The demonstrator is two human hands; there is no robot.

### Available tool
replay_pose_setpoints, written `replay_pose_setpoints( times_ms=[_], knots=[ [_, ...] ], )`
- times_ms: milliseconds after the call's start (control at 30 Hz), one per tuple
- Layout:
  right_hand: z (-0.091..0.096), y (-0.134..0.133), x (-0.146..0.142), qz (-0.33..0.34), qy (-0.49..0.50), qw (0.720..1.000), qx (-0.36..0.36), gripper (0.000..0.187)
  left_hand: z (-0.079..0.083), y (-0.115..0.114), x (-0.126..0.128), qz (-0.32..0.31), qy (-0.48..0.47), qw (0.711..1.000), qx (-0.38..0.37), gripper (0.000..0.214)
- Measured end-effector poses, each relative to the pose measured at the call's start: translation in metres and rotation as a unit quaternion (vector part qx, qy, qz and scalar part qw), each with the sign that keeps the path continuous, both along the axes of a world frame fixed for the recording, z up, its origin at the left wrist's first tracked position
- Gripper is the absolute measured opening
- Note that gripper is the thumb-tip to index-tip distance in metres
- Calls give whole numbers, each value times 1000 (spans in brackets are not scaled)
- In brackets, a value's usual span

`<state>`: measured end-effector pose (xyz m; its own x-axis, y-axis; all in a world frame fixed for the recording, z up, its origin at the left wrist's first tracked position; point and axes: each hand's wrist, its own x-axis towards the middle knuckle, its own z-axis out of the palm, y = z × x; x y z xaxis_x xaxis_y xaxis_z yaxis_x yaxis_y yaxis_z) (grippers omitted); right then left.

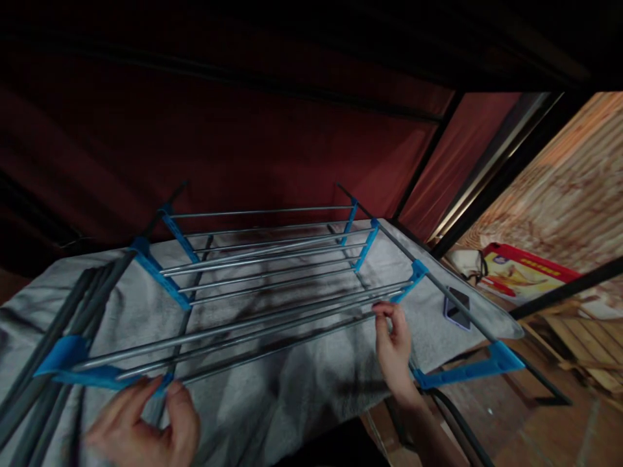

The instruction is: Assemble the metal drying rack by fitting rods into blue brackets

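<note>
Two hands on one rack point(263, 254) here, and it's lying across the grey cloth point(292, 402) in the middle of the table. The left hand point(141, 421) has thumb and fingers pinched together around the near end of the nearest left blue bracket point(73, 358). The right hand point(394, 344) is pinched on the right end of the nearest crossbar point(272, 351).

Counting up: I get seven blue brackets, three down the left side and four down the right. Three crossbars run off that nearest left bracket; the farther ones crowd together too much for me to swear to a number. There's one long side pole point(460, 306) on the right, and a bunch of dark tubes point(63, 395) at the left, overlapping so I can't count them. One phone point(457, 318) lies right by the side pole, and one red and yellow box point(530, 275) is off to the far right, past the table.

Edges: the cloth's far edge runs up near the dark red curtain point(243, 149), so it's tight back there. The nearest right bracket point(462, 374) sticks out past the table edge, over the floor point(525, 428). Best bit of bare room is the cloth on the near side, between the two hands.
</note>
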<state>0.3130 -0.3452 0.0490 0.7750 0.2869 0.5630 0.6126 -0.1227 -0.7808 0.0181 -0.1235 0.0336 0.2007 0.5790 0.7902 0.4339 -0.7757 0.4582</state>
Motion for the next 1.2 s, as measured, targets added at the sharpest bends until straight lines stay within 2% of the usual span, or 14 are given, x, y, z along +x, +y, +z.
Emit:
replay_pose_setpoints(
  times_ms=[67,133,200,300,400,500,600,700,800,1033,1200],
  knots=[
    [-14,-12,21,-96,41,994,26,20,18,-8,21,-12,28,998,61,24],
    [-24,-23,41,-159,81,983,39,32,38,-16,49,-49,53,990,117,29],
    [-29,-30,60,-183,100,977,40,46,56,-26,80,-98,91,975,174,39],
    [-27,-31,84,-151,103,982,54,60,81,-43,124,-182,188,947,185,38],
    [-19,-25,98,-97,103,987,72,66,96,-59,162,-220,251,926,176,33],
    [-12,-19,104,-84,89,990,69,66,100,-72,196,-241,289,913,160,32],
    [-10,-18,108,-85,83,991,65,61,95,-80,222,-263,321,899,138,31],
    [-12,-20,112,-73,84,992,53,55,88,-82,236,-279,361,882,117,24],
    [-14,-21,117,-88,70,993,21,50,85,-81,239,-278,388,871,115,20],
    [-2,-16,112,-147,40,985,-82,42,95,-80,235,-255,388,879,105,17],
    [5,-12,102,-183,19,975,-124,38,97,-80,233,-254,391,878,113,19]
  ],
)
